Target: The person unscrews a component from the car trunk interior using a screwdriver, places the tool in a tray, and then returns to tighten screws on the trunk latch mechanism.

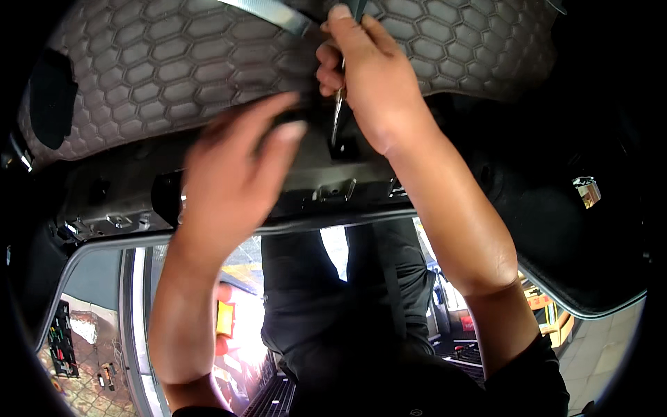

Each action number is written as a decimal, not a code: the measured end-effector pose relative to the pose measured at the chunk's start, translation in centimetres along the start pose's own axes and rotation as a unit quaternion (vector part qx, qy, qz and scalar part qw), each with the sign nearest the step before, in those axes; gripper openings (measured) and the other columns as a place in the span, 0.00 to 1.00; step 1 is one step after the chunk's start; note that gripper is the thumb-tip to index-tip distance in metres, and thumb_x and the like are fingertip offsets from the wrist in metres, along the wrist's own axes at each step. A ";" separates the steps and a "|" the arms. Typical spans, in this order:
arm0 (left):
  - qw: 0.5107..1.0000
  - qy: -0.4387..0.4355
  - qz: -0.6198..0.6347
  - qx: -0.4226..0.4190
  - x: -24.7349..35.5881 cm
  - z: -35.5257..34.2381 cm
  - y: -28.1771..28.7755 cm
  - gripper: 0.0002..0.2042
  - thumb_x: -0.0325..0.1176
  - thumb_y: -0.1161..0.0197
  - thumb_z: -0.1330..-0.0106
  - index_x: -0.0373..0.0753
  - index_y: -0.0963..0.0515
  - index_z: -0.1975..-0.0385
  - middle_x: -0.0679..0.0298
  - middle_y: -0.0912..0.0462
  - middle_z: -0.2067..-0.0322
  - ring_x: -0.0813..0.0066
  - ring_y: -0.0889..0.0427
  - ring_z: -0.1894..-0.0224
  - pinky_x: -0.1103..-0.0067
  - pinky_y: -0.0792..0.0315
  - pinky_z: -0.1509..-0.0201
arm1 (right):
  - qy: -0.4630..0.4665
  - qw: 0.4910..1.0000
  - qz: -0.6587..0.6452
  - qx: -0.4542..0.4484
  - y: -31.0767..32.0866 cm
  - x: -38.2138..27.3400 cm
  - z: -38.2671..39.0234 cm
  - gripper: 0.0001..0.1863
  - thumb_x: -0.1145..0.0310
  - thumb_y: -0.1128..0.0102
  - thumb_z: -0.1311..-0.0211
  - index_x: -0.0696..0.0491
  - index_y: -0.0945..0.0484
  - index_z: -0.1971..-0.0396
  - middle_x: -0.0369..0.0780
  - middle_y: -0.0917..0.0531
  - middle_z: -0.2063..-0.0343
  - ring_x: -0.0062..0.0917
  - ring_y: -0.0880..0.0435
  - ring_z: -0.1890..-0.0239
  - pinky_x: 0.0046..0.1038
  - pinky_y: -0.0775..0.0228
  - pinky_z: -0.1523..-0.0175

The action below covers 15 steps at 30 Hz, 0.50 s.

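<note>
My right hand (372,69) is closed around a slim screwdriver-like tool (338,115). Its thin metal shaft points down toward a small dark square recess (345,149) in the metal sill. Part of a dark handle shows above my fingers. To the left, my left hand (236,163) hovers over the sill, blurred by motion, its thumb and forefinger apart and nothing visible between them. A brown quilted mat (201,62) with a hexagon pattern lies beyond both hands. At the top, a pale shiny strip (271,15) crosses the mat and ends close to my right fingers.
The dark metal sill (292,191) has holes and brackets, and a black rubber seal (292,225) runs along its near edge. Dark trim (590,243) stands at the right. Down at the lower left, a tool tray (62,340) and loose items lie on a tiled floor.
</note>
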<state>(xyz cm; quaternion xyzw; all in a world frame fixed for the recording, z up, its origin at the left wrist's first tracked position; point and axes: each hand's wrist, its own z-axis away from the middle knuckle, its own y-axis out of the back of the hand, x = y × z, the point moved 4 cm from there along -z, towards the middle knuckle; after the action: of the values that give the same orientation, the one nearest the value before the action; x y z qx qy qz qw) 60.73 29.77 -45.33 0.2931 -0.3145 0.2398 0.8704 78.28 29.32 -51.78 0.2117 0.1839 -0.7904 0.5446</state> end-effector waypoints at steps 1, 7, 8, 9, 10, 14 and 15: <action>0.992 0.049 0.088 -0.070 0.1 -1.0 -2.4 0.16 0.34 0.37 0.26 0.33 0.20 0.43 0.58 0.12 0.51 0.71 0.15 0.51 0.77 0.25 0.43 | -0.006 1.000 -0.010 0.014 -0.2 0.0 0.2 0.21 0.49 0.49 0.21 0.55 0.29 0.63 0.34 0.24 0.73 0.18 0.27 0.74 0.25 0.29 0.68; 0.961 0.110 0.140 -0.213 -1.3 -3.0 -5.4 0.16 0.37 0.39 0.26 0.34 0.20 0.46 0.53 0.12 0.55 0.66 0.14 0.55 0.71 0.25 0.45 | -0.071 0.985 -0.149 0.047 -1.3 0.9 0.4 0.19 0.50 0.47 0.21 0.50 0.29 0.66 0.27 0.37 0.82 0.13 0.43 0.84 0.20 0.52 0.80; 0.956 0.128 0.142 -0.223 -1.2 -3.2 -4.9 0.16 0.37 0.38 0.27 0.34 0.19 0.46 0.52 0.12 0.56 0.66 0.14 0.55 0.71 0.25 0.46 | -0.075 0.986 -0.141 0.056 -1.6 0.9 0.5 0.19 0.49 0.46 0.22 0.50 0.29 0.67 0.27 0.37 0.82 0.12 0.42 0.84 0.20 0.51 0.80; 0.957 0.122 0.133 -0.227 -1.4 -3.5 -5.0 0.15 0.36 0.38 0.27 0.34 0.19 0.47 0.52 0.12 0.56 0.66 0.14 0.56 0.71 0.25 0.46 | -0.079 0.986 -0.132 0.065 -1.9 0.9 0.6 0.20 0.49 0.45 0.22 0.50 0.29 0.67 0.27 0.36 0.83 0.12 0.41 0.84 0.20 0.50 0.79; 0.958 0.116 0.124 -0.231 -1.7 -3.8 -5.3 0.15 0.36 0.38 0.27 0.34 0.18 0.48 0.52 0.12 0.57 0.66 0.14 0.56 0.71 0.25 0.46 | -0.079 0.984 -0.124 0.104 -1.9 1.1 0.3 0.21 0.47 0.44 0.23 0.50 0.29 0.67 0.27 0.35 0.83 0.12 0.41 0.84 0.19 0.49 0.80; 0.968 0.102 0.114 -0.197 -2.1 -3.4 -5.7 0.13 0.35 0.38 0.28 0.36 0.17 0.50 0.52 0.11 0.59 0.61 0.14 0.59 0.70 0.25 0.48 | -0.059 0.990 -0.094 0.091 -1.4 1.6 0.0 0.22 0.45 0.44 0.24 0.51 0.28 0.66 0.28 0.34 0.82 0.13 0.40 0.83 0.20 0.47 0.78; 0.970 0.101 0.113 -0.191 -2.2 -3.3 -5.7 0.13 0.36 0.38 0.28 0.36 0.17 0.50 0.51 0.12 0.60 0.60 0.14 0.59 0.70 0.24 0.49 | -0.037 0.993 -0.074 0.083 -1.6 1.4 0.1 0.23 0.45 0.46 0.23 0.52 0.29 0.67 0.28 0.35 0.82 0.13 0.41 0.84 0.20 0.48 0.78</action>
<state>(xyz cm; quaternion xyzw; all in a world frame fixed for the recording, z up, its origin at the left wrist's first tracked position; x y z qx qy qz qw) 63.99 27.36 -50.92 0.0580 -0.2963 0.3002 0.9048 76.30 28.72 -52.31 0.2128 0.1125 -0.8485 0.4713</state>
